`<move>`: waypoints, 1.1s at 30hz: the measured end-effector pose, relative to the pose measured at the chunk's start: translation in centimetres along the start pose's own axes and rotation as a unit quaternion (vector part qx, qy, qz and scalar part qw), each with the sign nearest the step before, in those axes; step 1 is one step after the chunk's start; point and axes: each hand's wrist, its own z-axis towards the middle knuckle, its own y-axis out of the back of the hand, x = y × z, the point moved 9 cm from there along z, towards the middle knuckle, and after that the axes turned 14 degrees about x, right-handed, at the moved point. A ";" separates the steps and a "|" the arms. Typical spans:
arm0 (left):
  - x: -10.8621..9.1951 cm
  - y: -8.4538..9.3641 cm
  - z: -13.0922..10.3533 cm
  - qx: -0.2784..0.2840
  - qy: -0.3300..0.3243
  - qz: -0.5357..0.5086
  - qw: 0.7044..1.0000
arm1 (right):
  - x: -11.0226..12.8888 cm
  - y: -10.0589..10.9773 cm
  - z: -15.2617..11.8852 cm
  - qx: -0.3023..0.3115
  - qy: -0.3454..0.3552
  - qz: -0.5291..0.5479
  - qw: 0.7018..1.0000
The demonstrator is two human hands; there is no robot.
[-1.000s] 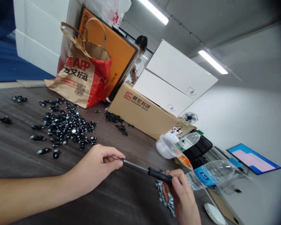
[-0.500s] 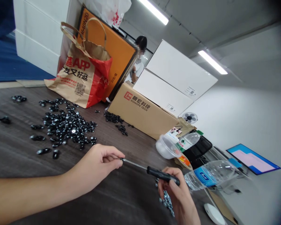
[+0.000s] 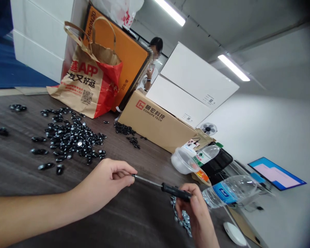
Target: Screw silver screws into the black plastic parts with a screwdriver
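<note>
My right hand [image 3: 197, 213] is closed on the black handle of a screwdriver [image 3: 173, 191], whose thin metal shaft points left. At the tip, my left hand [image 3: 116, 175] pinches a small black part [image 3: 133, 176], mostly hidden by thumb and forefinger. The screwdriver's tip meets this part. Beyond my left hand lies a large heap of small black parts with silvery metal bits [image 3: 72, 136]. A pile of small silvery pieces, perhaps screws [image 3: 184, 220], lies partly behind my right hand.
Smaller black pieces [image 3: 124, 128] lie before a cardboard box [image 3: 155, 120]. A paper bag [image 3: 85, 79] stands at the back left. On the right are a plastic tub [image 3: 183, 162], a water bottle [image 3: 229, 191] and a white mouse [image 3: 234, 234]. A person [image 3: 151, 69] is behind the boxes.
My right hand's fingers and thumb have shifted around the screwdriver handle, whose end is now more covered. My left hand keeps its pinch. The view has moved slightly.
</note>
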 end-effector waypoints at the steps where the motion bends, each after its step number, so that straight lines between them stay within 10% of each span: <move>1: 0.0 0.0 0.0 -0.001 0.001 0.000 1.000 | 0.2 0.1 0.0 -0.004 0.013 0.008 1.000; 11: 0.1 0.3 0.0 -0.014 0.003 0.024 1.000 | 0.7 -0.3 -0.5 -0.021 0.001 -0.037 0.999; 16: -2.6 0.0 -0.3 0.008 -0.085 0.199 0.976 | -1.5 1.6 -0.7 -0.083 -0.090 0.008 0.992; 20: -2.9 1.2 0.2 -0.017 -0.073 0.208 0.975 | -2.6 1.6 -0.2 -0.016 -0.133 0.010 0.991; 26: -0.4 0.8 1.3 0.024 0.023 0.104 0.994 | -1.0 -1.5 0.7 0.110 -0.109 -0.262 0.953; 33: 0.1 -0.3 1.0 0.048 0.019 0.086 0.995 | -0.6 4.5 2.0 -0.018 -0.052 -0.360 0.931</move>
